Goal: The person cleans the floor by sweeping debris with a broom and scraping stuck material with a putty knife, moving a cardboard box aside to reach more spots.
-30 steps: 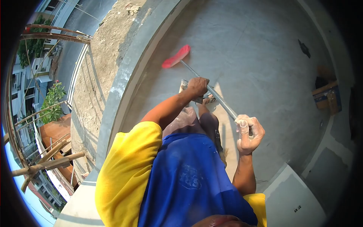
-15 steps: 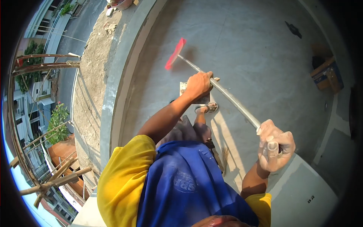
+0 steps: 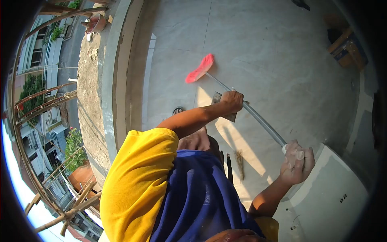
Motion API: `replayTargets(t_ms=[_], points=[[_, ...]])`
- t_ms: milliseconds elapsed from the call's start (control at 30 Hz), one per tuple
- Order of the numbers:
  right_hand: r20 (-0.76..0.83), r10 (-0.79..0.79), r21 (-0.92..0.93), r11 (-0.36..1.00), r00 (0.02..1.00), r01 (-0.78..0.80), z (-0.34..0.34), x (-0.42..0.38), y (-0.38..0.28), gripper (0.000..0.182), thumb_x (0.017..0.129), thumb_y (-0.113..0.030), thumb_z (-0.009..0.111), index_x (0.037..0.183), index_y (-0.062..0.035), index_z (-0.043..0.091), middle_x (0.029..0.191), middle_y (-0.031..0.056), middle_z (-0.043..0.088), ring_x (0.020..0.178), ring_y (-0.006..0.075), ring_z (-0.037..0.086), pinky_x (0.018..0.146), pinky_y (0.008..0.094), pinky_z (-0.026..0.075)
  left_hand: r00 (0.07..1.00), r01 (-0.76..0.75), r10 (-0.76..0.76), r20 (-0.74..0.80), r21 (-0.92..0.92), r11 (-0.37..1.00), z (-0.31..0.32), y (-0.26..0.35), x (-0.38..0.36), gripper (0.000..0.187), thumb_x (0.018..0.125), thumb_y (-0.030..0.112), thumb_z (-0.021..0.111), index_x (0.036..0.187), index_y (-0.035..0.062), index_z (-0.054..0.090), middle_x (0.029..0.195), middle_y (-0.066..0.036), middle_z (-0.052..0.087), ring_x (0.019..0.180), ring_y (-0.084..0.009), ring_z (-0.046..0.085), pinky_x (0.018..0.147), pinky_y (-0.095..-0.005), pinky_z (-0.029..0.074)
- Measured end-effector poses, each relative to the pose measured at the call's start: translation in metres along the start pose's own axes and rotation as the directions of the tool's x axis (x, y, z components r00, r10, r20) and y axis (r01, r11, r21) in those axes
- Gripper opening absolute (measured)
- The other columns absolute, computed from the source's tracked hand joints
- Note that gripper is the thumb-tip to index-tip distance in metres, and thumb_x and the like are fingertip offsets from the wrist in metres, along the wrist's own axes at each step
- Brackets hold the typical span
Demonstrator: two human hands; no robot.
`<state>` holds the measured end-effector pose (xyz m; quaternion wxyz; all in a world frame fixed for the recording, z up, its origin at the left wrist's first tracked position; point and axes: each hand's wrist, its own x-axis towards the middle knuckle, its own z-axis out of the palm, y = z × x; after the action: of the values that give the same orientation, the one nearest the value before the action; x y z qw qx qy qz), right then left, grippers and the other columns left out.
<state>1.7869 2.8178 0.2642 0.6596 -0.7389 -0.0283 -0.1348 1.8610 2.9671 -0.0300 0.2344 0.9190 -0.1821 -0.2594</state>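
A long-handled broom with a fuzzy pink-red head slants across the grey floor. My left hand is wrapped round the lower part of its metal pole. At the top end of the pole, my right hand is closed, its fingers coated in pale dust. Behind my left hand and forearm, a square stained board is partly hidden. A sandaled foot shows beyond my left forearm.
A bundle of thin sticks lies near my legs. At the right wall is a cardboard box. Along the left runs a rough ledge with a bucket, bordering wooden poles and a street below. A pale panel stands lower right.
My view has shifted. The broom head has turned and sits further right and slightly lower in view. Both hands have moved lower in view, still gripping the pole.
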Motion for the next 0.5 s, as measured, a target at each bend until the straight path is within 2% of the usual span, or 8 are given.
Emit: replayTargets(t_ms=[33, 100, 233, 267, 333, 400, 433, 500], points=[[-0.024, -0.065, -0.022, 0.998, 0.998, 0.064, -0.011, 0.009, -0.021, 0.017, 0.088, -0.009, 0.057, 0.075, -0.0004, 0.051, 0.052, 0.0042, 0.043, 0.047, 0.0115, 0.034, 0.054, 0.0348, 0.042, 0.996, -0.076, 0.082, 0.045, -0.125, 0.989, -0.01, 0.038, 0.005, 0.033, 0.093, 0.036, 0.051, 0.091, 0.0072, 0.068, 0.091, -0.017, 0.07, 0.094, -0.0302, 0.068, 0.077, -0.0405, 0.054], [0.026, -0.132, -0.08, 0.988, 0.991, 0.133, -0.013, 0.021, -0.042, 0.016, 0.087, -0.01, 0.059, 0.077, -0.0006, 0.052, 0.052, 0.0029, 0.042, 0.046, 0.0117, 0.035, 0.052, 0.0338, 0.041, 0.968, -0.253, 0.249, -0.041, -0.144, 0.957, 0.0, 0.084, 0.019, 0.031, 0.09, 0.035, 0.053, 0.095, 0.008, 0.067, 0.092, -0.018, 0.07, 0.091, -0.0311, 0.069, 0.078, -0.042, 0.054], [0.163, -0.355, -0.083, 0.925, 0.921, 0.371, 0.001, 0.047, -0.071, 0.017, 0.085, -0.013, 0.063, 0.09, -0.0001, 0.054, 0.052, -0.0008, 0.043, 0.044, 0.0117, 0.04, 0.048, 0.0306, 0.04, 0.945, -0.315, 0.326, 0.017, -0.22, 0.923, -0.051, 0.126, 0.023, 0.029, 0.088, 0.033, 0.054, 0.098, 0.0088, 0.066, 0.096, -0.021, 0.069, 0.092, -0.0325, 0.068, 0.08, -0.0436, 0.053], [0.286, -0.414, -0.014, 0.9, 0.864, 0.436, -0.014, 0.056, -0.078, 0.023, 0.086, -0.017, 0.066, 0.099, -0.0019, 0.053, 0.054, -0.0015, 0.047, 0.044, 0.0116, 0.044, 0.045, 0.0297, 0.038, 0.949, -0.313, 0.314, -0.025, -0.201, 0.928, -0.068, 0.128, 0.02, 0.032, 0.089, 0.037, 0.054, 0.098, 0.0087, 0.066, 0.098, -0.023, 0.067, 0.088, -0.034, 0.068, 0.077, -0.0438, 0.054], [0.203, -0.508, 0.082, 0.861, 0.837, 0.502, -0.025, 0.062, -0.086, 0.028, 0.087, -0.025, 0.069, 0.099, -0.0045, 0.054, 0.06, -0.0011, 0.051, 0.049, 0.0112, 0.047, 0.05, 0.028, 0.04, 0.951, -0.308, 0.301, -0.065, -0.174, 0.935, -0.107, 0.119, 0.018, 0.035, 0.091, 0.041, 0.053, 0.098, 0.0087, 0.066, 0.1, -0.026, 0.066, 0.085, -0.0354, 0.068, 0.075, -0.0441, 0.055], [0.128, -0.562, 0.126, 0.826, 0.817, 0.549, -0.016, 0.076, -0.075, 0.03, 0.087, -0.027, 0.07, 0.098, -0.0051, 0.053, 0.063, -0.001, 0.053, 0.051, 0.011, 0.049, 0.052, 0.0272, 0.041, 0.961, -0.202, 0.16, -0.227, -0.175, 0.964, -0.148, 0.086, 0.02, 0.048, 0.092, 0.053, 0.052, 0.096, 0.0065, 0.066, 0.101, -0.029, 0.062, 0.075, -0.0378, 0.068, 0.066, -0.044, 0.055], [0.094, -0.499, 0.168, 0.861, 0.861, 0.48, -0.002, 0.087, -0.059, 0.029, 0.087, -0.028, 0.069, 0.097, -0.0051, 0.053, 0.064, -0.0001, 0.052, 0.054, 0.0122, 0.049, 0.054, 0.0283, 0.041, 0.932, -0.169, 0.099, -0.348, -0.176, 0.97, -0.164, 0.061, 0.026, 0.051, 0.089, 0.057, 0.057, 0.09, 0.0063, 0.065, 0.086, -0.026, 0.061, 0.065, -0.0382, 0.066, 0.056, -0.0459, 0.054], [0.05, -0.351, 0.259, 0.909, 0.935, 0.327, 0.043, 0.114, -0.015, 0.028, 0.089, -0.027, 0.068, 0.093, -0.0049, 0.052, 0.066, 0.0023, 0.052, 0.057, 0.0151, 0.049, 0.059, 0.0318, 0.043, 0.941, 0.014, -0.042, -0.335, -0.086, 0.996, -0.202, -0.001, 0.043, 0.053, 0.089, 0.058, 0.056, 0.089, 0.0059, 0.066, 0.093, -0.027, 0.062, 0.07, -0.04, 0.067, 0.061, -0.0467, 0.054]])
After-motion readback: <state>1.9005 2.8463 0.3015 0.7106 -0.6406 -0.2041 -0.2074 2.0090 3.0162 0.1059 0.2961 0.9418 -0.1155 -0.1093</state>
